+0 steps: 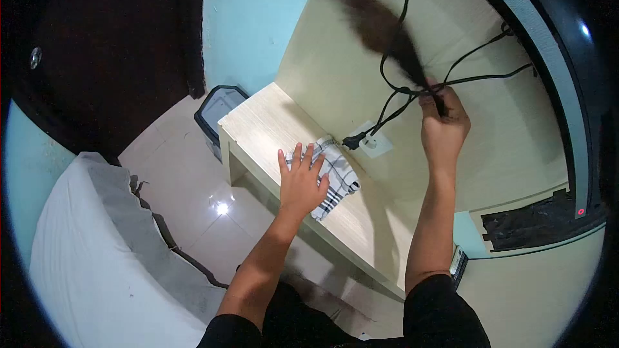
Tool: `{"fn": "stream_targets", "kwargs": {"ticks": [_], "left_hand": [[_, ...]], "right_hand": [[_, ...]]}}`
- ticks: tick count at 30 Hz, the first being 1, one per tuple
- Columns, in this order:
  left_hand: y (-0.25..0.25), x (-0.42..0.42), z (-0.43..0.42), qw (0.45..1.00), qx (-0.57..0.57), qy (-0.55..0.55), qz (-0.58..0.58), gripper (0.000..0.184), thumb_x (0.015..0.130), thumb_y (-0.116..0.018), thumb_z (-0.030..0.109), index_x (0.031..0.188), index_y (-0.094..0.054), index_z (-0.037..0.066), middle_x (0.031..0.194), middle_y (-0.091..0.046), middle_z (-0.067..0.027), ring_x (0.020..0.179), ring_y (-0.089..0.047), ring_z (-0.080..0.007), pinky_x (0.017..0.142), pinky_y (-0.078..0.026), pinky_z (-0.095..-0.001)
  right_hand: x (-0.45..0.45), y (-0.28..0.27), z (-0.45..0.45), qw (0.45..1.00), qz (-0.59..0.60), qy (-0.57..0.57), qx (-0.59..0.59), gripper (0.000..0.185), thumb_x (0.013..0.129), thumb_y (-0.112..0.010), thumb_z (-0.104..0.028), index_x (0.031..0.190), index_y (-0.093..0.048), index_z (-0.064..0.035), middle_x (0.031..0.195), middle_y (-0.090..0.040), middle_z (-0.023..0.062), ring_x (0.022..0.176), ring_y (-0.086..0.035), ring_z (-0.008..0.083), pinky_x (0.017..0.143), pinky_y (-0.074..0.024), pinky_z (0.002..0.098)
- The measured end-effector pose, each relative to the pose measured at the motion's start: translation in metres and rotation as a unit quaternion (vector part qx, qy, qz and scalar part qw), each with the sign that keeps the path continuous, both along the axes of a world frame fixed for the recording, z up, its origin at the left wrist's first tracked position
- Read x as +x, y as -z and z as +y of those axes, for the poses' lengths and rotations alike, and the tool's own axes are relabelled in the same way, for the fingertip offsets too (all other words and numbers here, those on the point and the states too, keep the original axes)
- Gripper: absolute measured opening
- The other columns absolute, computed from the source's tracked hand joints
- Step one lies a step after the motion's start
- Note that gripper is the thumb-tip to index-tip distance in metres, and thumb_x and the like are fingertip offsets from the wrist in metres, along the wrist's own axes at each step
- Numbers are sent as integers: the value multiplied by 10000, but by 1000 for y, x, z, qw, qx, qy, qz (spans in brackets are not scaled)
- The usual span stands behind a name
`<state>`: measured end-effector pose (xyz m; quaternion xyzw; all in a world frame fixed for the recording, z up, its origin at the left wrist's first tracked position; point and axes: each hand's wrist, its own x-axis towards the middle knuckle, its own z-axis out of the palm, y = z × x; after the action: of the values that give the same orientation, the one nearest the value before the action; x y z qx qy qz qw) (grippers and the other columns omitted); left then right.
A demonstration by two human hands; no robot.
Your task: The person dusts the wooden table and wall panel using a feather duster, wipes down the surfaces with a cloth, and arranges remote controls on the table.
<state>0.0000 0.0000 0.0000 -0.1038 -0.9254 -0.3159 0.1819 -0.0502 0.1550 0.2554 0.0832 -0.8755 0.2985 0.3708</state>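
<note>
My right hand is closed round the dark handle of a brown feather duster, raised in front of the pale wood panel. The duster's feathers are smeared by motion and point up and to the left. Black cables hang loosely across the panel and pass by this hand; whether the fingers touch them I cannot tell. With fingers spread, my left hand lies flat on a folded black-and-white checked cloth. Under the cloth is a light wooden shelf.
Beside the cloth, a black plug sits at a white wall socket. A TV edge borders the upper right. A grey bin stands past the shelf's far end. White-covered bedding is at left, near a dark door.
</note>
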Motion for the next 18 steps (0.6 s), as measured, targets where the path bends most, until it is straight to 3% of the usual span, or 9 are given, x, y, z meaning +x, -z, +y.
{"fn": "stream_targets", "kwargs": {"ticks": [2, 5, 8, 11, 14, 17, 18], "left_hand": [[1, 3, -3, 1000, 3, -4, 7, 504, 904, -561, 346, 1346, -645, 117, 1507, -502, -173, 1474, -342, -381, 1196, -78, -691], [-1, -3, 4, 1000, 19, -6, 9, 494, 902, -564, 339, 1334, -652, 115, 1509, -501, -166, 1469, -350, -377, 1198, -82, -686], [-1, -2, 2, 1000, 13, 0, -2, 498, 911, -572, 338, 1358, -625, 126, 1525, -477, -172, 1462, -353, -397, 1192, -91, -690], [-2, -3, 1, 1000, 0, 2, -10, 505, 914, -571, 342, 1369, -618, 129, 1525, -478, -171, 1462, -352, -393, 1192, -95, -688], [1, -3, 2, 1000, -3, 5, -13, 514, 916, -568, 346, 1380, -610, 129, 1527, -478, -166, 1466, -347, -387, 1195, -94, -683], [2, -3, 2, 1000, -11, 9, -2, 516, 915, -568, 347, 1383, -608, 132, 1530, -477, -162, 1469, -342, -383, 1197, -93, -678], [3, -2, 2, 1000, -13, 9, -1, 520, 913, -569, 351, 1385, -608, 136, 1531, -477, -161, 1471, -338, -384, 1198, -90, -676]], "right_hand": [[4, 5, -3, 1000, 21, 2, -5, 134, 882, -709, -23, 1011, -743, -26, 849, -741, 126, 714, -662, 156, 689, -515, 298], [3, 1, 10, 993, -78, 43, 71, 128, 882, -704, -10, 1006, -734, -18, 841, -733, 123, 711, -653, 141, 689, -509, 298], [2, 16, 12, 1000, 1, 11, -17, 134, 877, -712, -20, 1009, -734, -10, 871, -742, 130, 740, -671, 158, 717, -514, 289], [18, 9, 14, 993, -105, 19, 47, 160, 877, -713, -24, 1035, -734, -7, 921, -751, 139, 778, -686, 185, 758, -519, 280], [27, 27, 23, 1000, -11, 24, -12, 172, 882, -716, -42, 1048, -737, -5, 968, -756, 146, 808, -698, 217, 794, -524, 277], [51, 24, 38, 991, -111, 45, 66, 188, 893, -711, -65, 1072, -732, -14, 985, -752, 151, 813, -697, 218, 803, -523, 281], [57, 28, 46, 993, -81, 60, 56, 187, 894, -708, -69, 1072, -732, -16, 981, -750, 153, 814, -696, 215, 800, -524, 283]]}}
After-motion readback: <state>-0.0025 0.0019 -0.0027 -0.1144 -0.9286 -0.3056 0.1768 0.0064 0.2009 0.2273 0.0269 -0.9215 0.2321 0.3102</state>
